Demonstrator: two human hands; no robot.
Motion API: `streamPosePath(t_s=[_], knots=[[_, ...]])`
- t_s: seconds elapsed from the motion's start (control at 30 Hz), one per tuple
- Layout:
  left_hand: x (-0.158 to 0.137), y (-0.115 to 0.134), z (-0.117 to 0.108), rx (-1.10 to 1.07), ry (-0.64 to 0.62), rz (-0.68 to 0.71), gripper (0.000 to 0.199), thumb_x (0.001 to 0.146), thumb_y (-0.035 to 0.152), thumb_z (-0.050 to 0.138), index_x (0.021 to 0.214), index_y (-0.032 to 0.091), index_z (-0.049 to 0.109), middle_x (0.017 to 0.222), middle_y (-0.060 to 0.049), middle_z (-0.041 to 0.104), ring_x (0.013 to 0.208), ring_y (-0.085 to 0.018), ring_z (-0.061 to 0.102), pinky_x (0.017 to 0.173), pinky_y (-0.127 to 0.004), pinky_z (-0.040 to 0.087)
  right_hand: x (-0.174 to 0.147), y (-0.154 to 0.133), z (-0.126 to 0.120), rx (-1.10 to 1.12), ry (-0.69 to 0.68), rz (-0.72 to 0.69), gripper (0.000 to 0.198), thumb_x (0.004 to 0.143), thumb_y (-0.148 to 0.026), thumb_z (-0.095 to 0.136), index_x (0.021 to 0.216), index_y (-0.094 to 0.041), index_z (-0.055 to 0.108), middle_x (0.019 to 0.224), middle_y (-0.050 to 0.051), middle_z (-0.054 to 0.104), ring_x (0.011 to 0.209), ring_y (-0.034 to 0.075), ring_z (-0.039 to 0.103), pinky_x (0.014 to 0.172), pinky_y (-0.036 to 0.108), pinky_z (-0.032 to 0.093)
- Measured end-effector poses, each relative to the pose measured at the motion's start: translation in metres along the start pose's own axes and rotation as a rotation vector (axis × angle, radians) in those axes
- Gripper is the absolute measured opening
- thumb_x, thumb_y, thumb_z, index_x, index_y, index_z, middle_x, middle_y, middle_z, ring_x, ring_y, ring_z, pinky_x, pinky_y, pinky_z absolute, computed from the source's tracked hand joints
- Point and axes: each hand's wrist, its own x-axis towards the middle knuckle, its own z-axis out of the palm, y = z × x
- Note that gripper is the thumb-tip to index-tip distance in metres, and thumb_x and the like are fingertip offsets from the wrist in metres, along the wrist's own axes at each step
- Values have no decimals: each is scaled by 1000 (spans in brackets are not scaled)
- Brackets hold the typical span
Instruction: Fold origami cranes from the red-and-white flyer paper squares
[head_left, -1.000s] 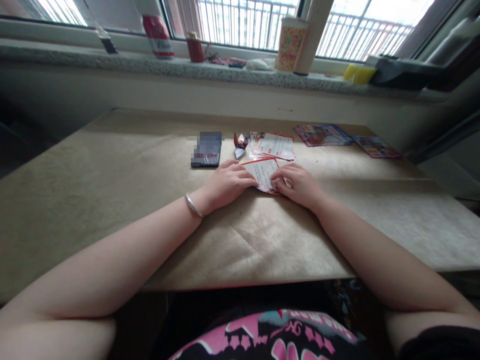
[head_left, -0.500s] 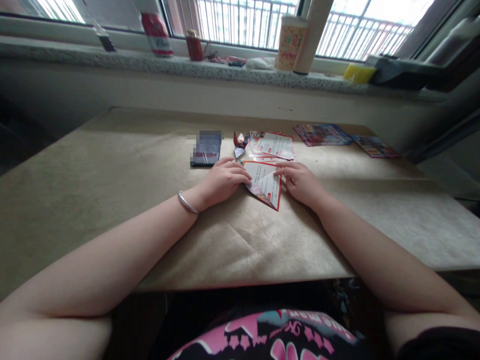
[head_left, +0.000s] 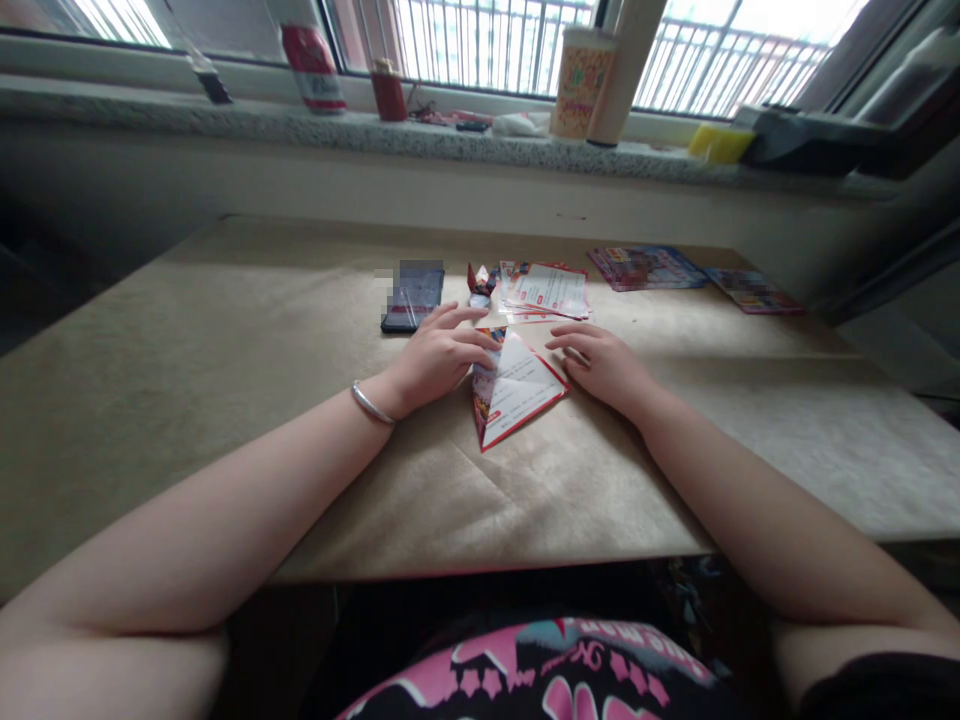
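Observation:
A sheet of printed paper (head_left: 521,390) with a red border lies on the table in front of me, its left side folded over in a narrow flap that shows a colourful print. My left hand (head_left: 442,355) rests at its upper left, fingers spread, with fingertips on the flap. My right hand (head_left: 600,362) lies on the table just right of the paper, fingers stretched loosely towards it and holding nothing. Behind the paper stands a small folded paper figure (head_left: 481,287). A stack of similar printed sheets (head_left: 546,290) lies to the right of the figure.
A dark phone (head_left: 416,298) lies beyond my left hand. Colourful cards (head_left: 649,268) are at the back right, with another pile of cards (head_left: 752,290) beside them. On the windowsill (head_left: 465,145) stand a red can (head_left: 313,68), a paper cup (head_left: 581,85) and other small items.
The paper has turned on the table, so its folded flap now faces left and its point is nearer me. My right fingers have come off it; my left fingers have spread.

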Motion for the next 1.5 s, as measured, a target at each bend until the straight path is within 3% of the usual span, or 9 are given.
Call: streamPosePath(t_s=[0.27, 0.4, 0.5, 0.63, 0.73, 0.8, 0.97, 1.17, 1.5], knots=[[-1, 1, -2, -27, -134, -96, 37, 88, 16, 46, 108, 31, 73, 125, 5, 68, 138, -28, 41, 117, -62, 18, 0, -6, -3, 36, -44, -150, 28, 85, -14, 57, 106, -25, 70, 120, 7, 67, 114, 21, 61, 100, 44, 51], [-2, 11, -5, 34, -159, -67, 33, 94, 34, 46, 118, 28, 70, 131, 1, 65, 139, -30, 39, 119, -60, 14, 0, -9, -6, 44, -49, -219, 34, 83, -18, 61, 117, -26, 65, 126, 8, 65, 120, 23, 58, 103, 47, 48], [-2, 18, -5, 85, -206, -66, 44, 95, 49, 48, 130, 26, 62, 144, -4, 54, 141, -33, 35, 119, -60, 17, 1, -15, -9, 26, -52, -261, 37, 84, -23, 65, 121, -27, 62, 129, 8, 64, 122, 24, 57, 104, 49, 46], [-1, 21, -3, 152, -185, -57, 49, 92, 51, 53, 133, 25, 58, 151, -9, 45, 140, -34, 36, 117, -60, 22, 2, -22, -11, 7, -57, -339, 22, 88, -27, 63, 108, -28, 70, 124, 6, 68, 120, 24, 57, 104, 47, 46], [1, 21, -3, 221, -83, -2, 34, 92, 43, 56, 120, 26, 66, 139, -7, 56, 130, -30, 47, 116, -56, 24, 2, -25, -10, 2, -112, -379, 13, 89, -30, 63, 96, -29, 74, 113, 3, 73, 111, 23, 61, 99, 44, 49], [2, 23, -6, 280, -41, 41, 24, 94, 36, 54, 106, 25, 71, 122, -6, 65, 115, -26, 56, 109, -50, 34, 2, -27, -9, -15, -134, -383, 14, 90, -30, 62, 92, -29, 75, 108, 2, 74, 106, 22, 63, 95, 41, 51], [5, 30, -10, 357, -92, 86, 25, 97, 29, 48, 91, 23, 72, 97, -6, 69, 90, -22, 60, 84, -39, 45, 1, -28, -9, -58, -178, -376, 18, 92, -29, 58, 94, -26, 75, 103, 3, 76, 102, 21, 65, 92, 38, 52], [2, 26, -9, 238, -165, 15, 43, 94, 51, 53, 120, 19, 64, 114, -11, 65, 102, -27, 60, 88, -39, 48, 0, -24, -9, -74, -171, -314, 27, 87, -29, 62, 113, -26, 70, 122, 7, 69, 112, 25, 60, 97, 45, 50], [1, 17, -3, 11, -210, 53, 45, 96, 47, 51, 126, 15, 58, 132, -13, 60, 120, -24, 56, 103, -36, 45, 2, -25, -9, -77, -126, -355, 16, 90, -26, 58, 96, -26, 73, 115, 3, 73, 107, 22, 63, 95, 41, 53]])
